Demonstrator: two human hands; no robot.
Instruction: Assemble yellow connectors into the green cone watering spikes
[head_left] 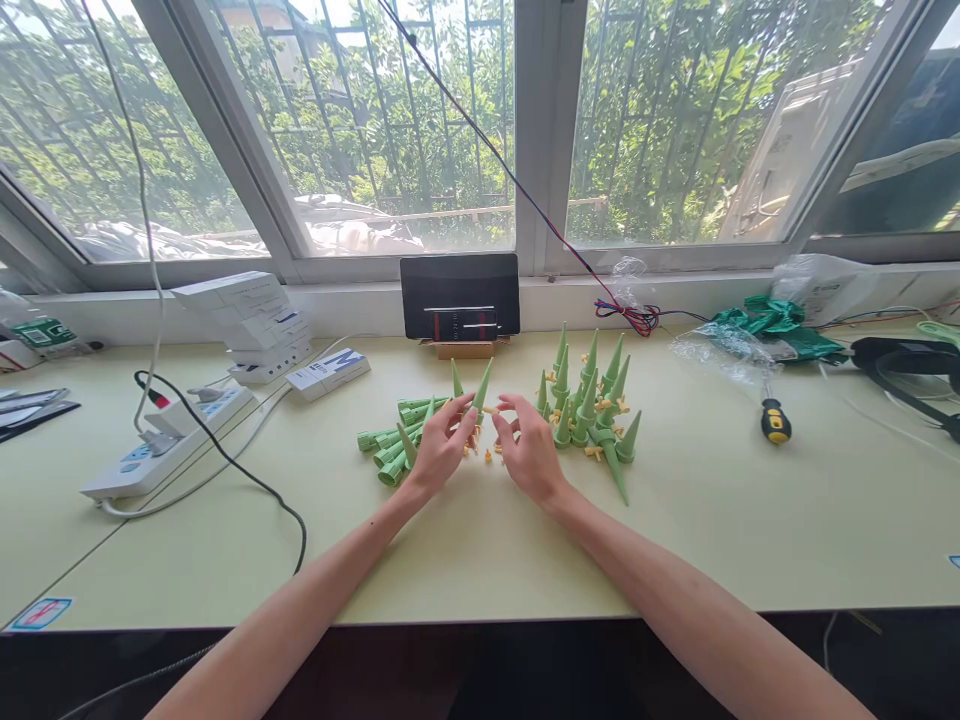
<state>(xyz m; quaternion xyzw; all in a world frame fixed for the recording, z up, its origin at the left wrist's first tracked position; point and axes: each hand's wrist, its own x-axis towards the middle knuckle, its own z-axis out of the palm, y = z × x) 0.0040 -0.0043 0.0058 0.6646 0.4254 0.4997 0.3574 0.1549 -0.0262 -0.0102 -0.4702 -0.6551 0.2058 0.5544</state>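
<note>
My left hand (439, 448) is closed around a green plastic spike (484, 383), its pointed end up. Between the fingertips of my right hand (529, 450) is a small yellow plastic fitting (490, 409), close beside the spike. Under and between my hands lie a few more small orange-yellow fittings (488, 456), partly hidden. Left of my left hand is a pile of green spikes (390, 462), most lying flat with open ends towards me. Beyond my right hand stands a cluster of green spikes (587, 410) with yellow fittings on them; one of these spikes lies tilted towards me.
A dark tablet with a phone (465, 324) leans by the window sill. At left are a power strip (172, 440), cables and stacked white boxes (244, 320). At right lie a screwdriver (775, 422), a green plastic bag (780, 335) and black headphones (911, 375).
</note>
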